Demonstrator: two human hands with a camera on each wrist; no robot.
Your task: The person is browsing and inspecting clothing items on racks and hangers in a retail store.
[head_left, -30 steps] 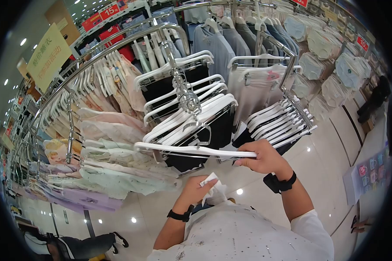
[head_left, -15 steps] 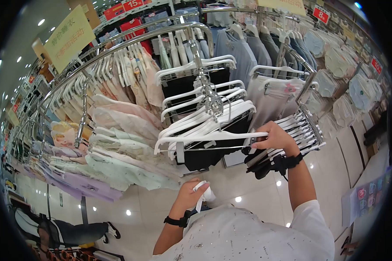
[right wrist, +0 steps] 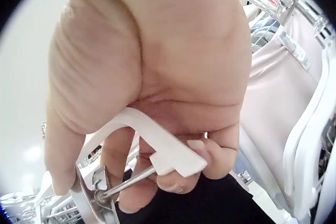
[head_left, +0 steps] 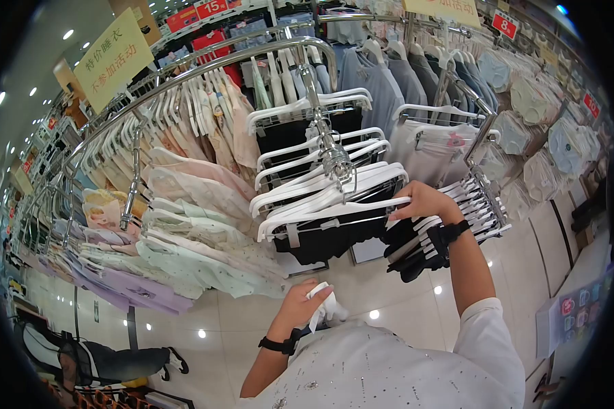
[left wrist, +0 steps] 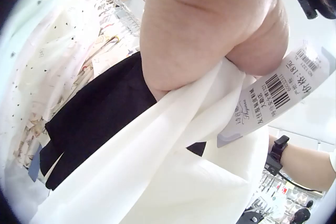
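My right hand holds the right end of a white hanger, the front one of a bunch on a chrome rack arm. In the right wrist view the fingers curl under the hanger's end, by its metal bar and clip. Black garments hang below. Lower down, my left hand grips a bunched white cloth. The left wrist view shows this white cloth hanging from the hand, with a printed price tag beside the thumb.
Pale garments hang on the left, grey and blue tops behind. More white hangers with dark items are at right, near underwear displays. A yellow sign stands upper left. Another person's legs show lower left.
The hanger in my right hand has moved back against the others on the rack arm. The view has shifted left. My left hand still holds the white cloth.
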